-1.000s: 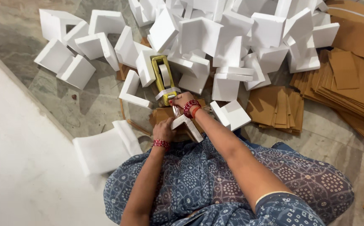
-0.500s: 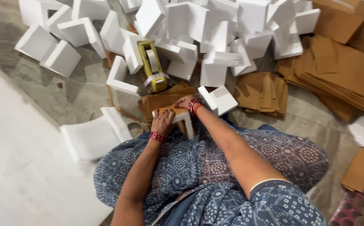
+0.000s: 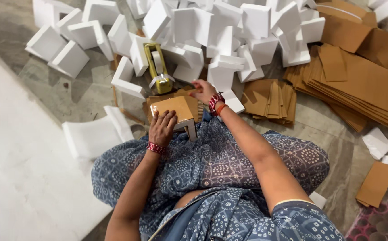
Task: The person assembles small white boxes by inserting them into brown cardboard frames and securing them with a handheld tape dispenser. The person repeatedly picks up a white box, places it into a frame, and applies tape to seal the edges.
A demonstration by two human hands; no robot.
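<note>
A white foam corner block (image 3: 93, 134) is lying on the stone floor (image 3: 82, 96) at left. The left hand (image 3: 162, 128) is pressing flat, fingers spread, on a brown cardboard piece (image 3: 172, 108) covering foam on the lap. The right hand (image 3: 203, 90) is pinching tape, just beside the yellow tape dispenser (image 3: 158, 68). Stacked cardboard sheets (image 3: 363, 89) are lying at right.

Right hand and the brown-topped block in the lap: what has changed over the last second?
The right hand has left the cardboard-topped foam piece and reached forward toward the yellow tape dispenser, fingers spread, holding nothing visible. The brown cardboard sheet now lies flat on top of the piece. The left hand stays pressed on it. The dispenser, white foam pile and cardboard stacks look unmoved; only the camera shifted.
</note>
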